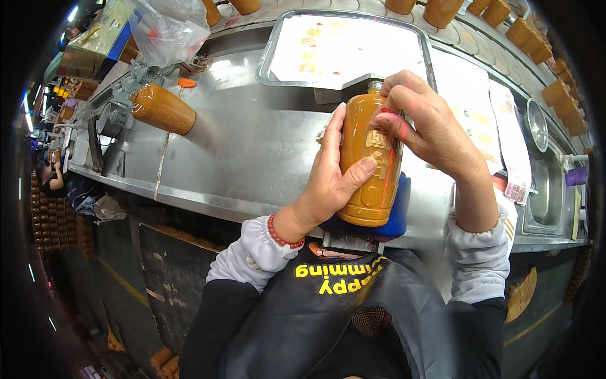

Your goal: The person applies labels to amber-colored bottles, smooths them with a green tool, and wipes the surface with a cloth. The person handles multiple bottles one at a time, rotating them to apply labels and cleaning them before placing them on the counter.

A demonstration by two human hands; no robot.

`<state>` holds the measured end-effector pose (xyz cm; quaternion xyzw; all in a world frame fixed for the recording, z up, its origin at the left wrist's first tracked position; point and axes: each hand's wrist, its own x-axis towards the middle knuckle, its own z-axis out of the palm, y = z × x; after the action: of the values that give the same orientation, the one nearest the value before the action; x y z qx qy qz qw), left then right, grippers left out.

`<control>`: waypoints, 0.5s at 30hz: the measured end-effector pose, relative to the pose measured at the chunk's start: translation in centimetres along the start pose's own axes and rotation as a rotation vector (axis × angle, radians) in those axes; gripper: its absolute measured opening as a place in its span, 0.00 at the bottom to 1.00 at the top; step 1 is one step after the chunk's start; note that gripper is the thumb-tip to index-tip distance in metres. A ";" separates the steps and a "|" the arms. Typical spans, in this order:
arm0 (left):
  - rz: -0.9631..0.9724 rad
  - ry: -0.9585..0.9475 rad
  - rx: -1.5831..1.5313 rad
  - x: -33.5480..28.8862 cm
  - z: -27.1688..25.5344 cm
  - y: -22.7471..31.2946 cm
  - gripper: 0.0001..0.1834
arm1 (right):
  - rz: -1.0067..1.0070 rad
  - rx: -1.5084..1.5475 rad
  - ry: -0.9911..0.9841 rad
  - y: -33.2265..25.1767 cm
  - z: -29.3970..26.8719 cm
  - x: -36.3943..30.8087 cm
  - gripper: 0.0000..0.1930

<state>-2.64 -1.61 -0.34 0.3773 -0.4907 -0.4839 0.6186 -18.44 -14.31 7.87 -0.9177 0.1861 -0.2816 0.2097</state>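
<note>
A glossy brown bottle with raised characters on its front and a pale neck is tilted in front of me. My left hand is wrapped round its left side, thumb across the front. My right hand is at the bottle's upper right, fingers bent and pinched together against the shoulder. A small red spot shows by those fingertips; whether it is a held piece or a mark on the bottle, I cannot tell. Beneath the bottle's base is a blue pad at the table's front edge.
Beyond the bottle, a metal tray carries a white sheet with gold and red decals. Another brown bottle lies on the metal table at left. More printed sheets, a metal bowl and a sink are at right.
</note>
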 end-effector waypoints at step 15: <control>-0.002 0.000 0.019 0.1 0.0 -0.2 0.49 | 0.029 0.021 0.014 0.3 0.2 0.0 0.12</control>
<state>-2.67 -1.72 -0.52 0.3836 -0.4950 -0.4801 0.6143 -18.41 -14.51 7.60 -0.9106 0.1980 -0.2871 0.2218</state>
